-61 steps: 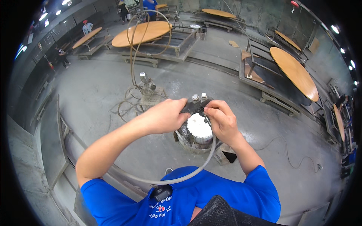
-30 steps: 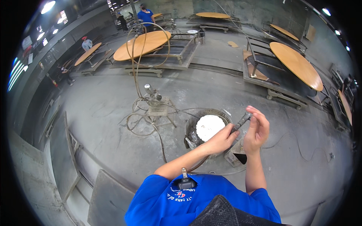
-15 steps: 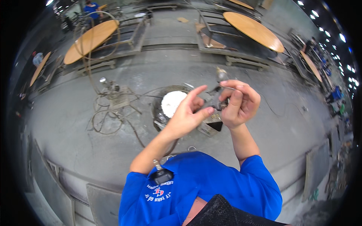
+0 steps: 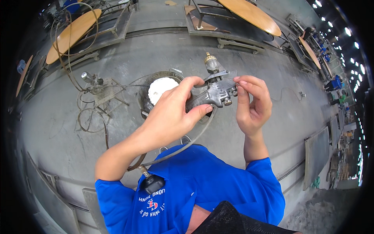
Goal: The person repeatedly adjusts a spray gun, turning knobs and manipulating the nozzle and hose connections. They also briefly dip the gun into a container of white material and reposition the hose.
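Observation:
A metal spray gun (image 4: 219, 92) lies across my left hand (image 4: 171, 113), whose fingers and thumb are wrapped round its handle. Its brass-tipped end (image 4: 210, 58) points away from me. From beneath the gun a grey hose (image 4: 191, 143) curves down toward my chest. My right hand (image 4: 255, 103) is at the gun's right side, thumb and forefinger pinched beside the body. Whatever the pinch holds is too small to make out. Just beyond my left wrist, a round white piece (image 4: 161, 89) sits in a dark bucket (image 4: 145, 102).
To the left stands a small metal pump stand (image 4: 102, 95) with looped hoses. Oval wooden tabletops (image 4: 253, 15) rest on metal racks farther off, one of them a long tabletop (image 4: 72, 37) at the left. Grey panels (image 4: 316, 156) lean at the right. People work in the distance.
The spray gun has come into plain sight, gripped by my left hand. My right hand has shifted to its right side. The view has shifted, and the grey hose now shows.

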`<state>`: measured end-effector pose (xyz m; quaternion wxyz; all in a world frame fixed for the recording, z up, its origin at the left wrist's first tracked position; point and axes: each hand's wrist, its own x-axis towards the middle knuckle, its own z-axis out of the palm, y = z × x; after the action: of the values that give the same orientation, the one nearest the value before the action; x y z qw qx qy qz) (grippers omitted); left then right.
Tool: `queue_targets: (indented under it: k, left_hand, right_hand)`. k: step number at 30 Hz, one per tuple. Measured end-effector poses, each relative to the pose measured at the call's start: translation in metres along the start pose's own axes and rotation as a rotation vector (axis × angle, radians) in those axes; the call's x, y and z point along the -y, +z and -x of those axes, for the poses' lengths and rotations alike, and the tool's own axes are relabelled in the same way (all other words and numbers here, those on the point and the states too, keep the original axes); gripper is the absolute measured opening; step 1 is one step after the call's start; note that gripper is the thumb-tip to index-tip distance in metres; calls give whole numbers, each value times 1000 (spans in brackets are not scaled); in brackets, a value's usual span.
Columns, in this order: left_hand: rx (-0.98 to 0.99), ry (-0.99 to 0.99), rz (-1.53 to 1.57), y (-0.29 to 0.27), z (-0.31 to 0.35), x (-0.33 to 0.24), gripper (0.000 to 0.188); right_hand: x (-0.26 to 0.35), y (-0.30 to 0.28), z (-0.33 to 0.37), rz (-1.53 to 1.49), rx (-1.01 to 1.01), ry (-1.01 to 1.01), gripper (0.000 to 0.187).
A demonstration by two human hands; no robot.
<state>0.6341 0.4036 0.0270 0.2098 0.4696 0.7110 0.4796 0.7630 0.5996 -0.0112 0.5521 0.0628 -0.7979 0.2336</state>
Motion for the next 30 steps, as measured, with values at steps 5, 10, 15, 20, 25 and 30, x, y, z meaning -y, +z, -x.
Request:
queue_targets:
  k: [5,10,15,20,25,30]
  left_hand:
    - [10,61,-59,5,-3,-4,54]
    - [31,43,-104,8,-5,-4,56]
    - [14,81,-146,11,-5,-6,56]
    - [41,41,-132,13,-4,-11,55]
    - [36,35,-118,14,-3,-7,55]
    - [-51,153,-120,21,-5,-1,57]
  right_hand:
    - [-4,-14,-1,21,96,-53,28]
    - [-8,-20,-9,51,168,-113,32]
    - [-8,-24,-19,55,236,-72,27]
    - [-6,-32,-32,66,347,-42,24]
    - [-6,-33,-38,54,417,-20,22]
    - [-6,-33,-42,42,430,-8,20]
